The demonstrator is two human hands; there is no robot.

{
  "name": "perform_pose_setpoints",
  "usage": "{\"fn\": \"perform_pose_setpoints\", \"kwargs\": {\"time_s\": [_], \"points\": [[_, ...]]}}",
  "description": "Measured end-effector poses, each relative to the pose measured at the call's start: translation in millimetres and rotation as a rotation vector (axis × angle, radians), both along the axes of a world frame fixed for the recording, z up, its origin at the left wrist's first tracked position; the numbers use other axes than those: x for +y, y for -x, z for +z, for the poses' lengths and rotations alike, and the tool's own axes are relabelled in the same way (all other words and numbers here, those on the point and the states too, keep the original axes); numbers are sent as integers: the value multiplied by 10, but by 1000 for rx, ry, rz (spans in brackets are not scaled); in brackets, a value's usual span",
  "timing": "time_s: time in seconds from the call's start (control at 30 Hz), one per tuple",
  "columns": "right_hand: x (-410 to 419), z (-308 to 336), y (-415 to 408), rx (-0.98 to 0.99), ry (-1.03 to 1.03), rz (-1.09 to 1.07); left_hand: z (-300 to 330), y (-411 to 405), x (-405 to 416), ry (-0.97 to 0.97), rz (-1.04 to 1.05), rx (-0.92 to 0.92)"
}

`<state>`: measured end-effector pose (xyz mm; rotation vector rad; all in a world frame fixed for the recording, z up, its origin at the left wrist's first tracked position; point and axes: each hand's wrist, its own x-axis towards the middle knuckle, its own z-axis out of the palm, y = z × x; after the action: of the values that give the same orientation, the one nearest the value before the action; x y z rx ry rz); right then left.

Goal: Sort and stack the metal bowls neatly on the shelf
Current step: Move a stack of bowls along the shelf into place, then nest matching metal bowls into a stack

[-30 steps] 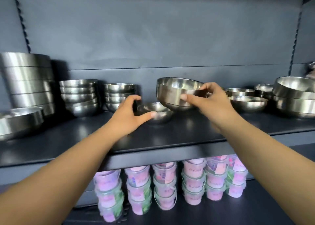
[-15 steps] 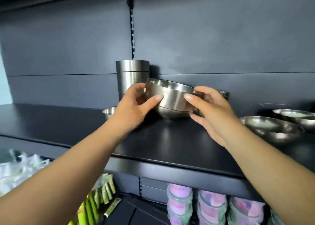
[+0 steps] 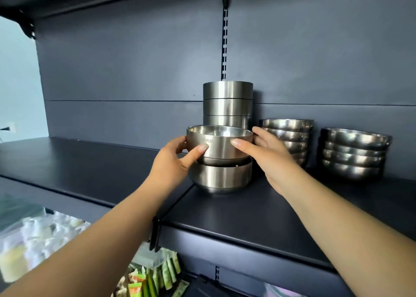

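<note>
The held bowl (image 3: pixel 219 142) hides the tall stack's (image 3: pixel 227 104) lower part.

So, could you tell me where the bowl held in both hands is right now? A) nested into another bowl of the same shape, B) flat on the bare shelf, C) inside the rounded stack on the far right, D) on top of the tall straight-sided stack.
A: the held bowl, between the left hand and right hand, sits in the lower bowl on the shelf.
</note>
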<state>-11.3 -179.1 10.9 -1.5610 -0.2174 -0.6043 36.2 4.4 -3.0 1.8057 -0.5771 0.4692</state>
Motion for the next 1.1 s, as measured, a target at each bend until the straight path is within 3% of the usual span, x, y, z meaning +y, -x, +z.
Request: {"fn": "perform_pose_setpoints", "kwargs": {"time_s": [0.17,0.43,0.67,0.8,0.87,0.97,1.03,1.1], "points": [[-57,-92,-62,85,116,-98,-177,-136,-36,83,30,-36],[-33,-215,-79,77,165,-158,-257,-255,-94,172,-159,-21],[58,-232,-6,130,280,-164,-290,-239,-110,172,-62,-26],[-42,-248,134,263,380,-222,-235,21,-13,322,3,-268],[-166,-251,288,328,396,-240,-235,222,7,182,-44,-460],[-389,-199,622,295,515,-345,-250,483,-142,-337,-140,-790],[-605,-158,868,239,583,-479,-230,635,-385,-565,-231,-817],[-837,-125,1108,212,685,-633,-221,787,-687,-665,-308,-724]]}}
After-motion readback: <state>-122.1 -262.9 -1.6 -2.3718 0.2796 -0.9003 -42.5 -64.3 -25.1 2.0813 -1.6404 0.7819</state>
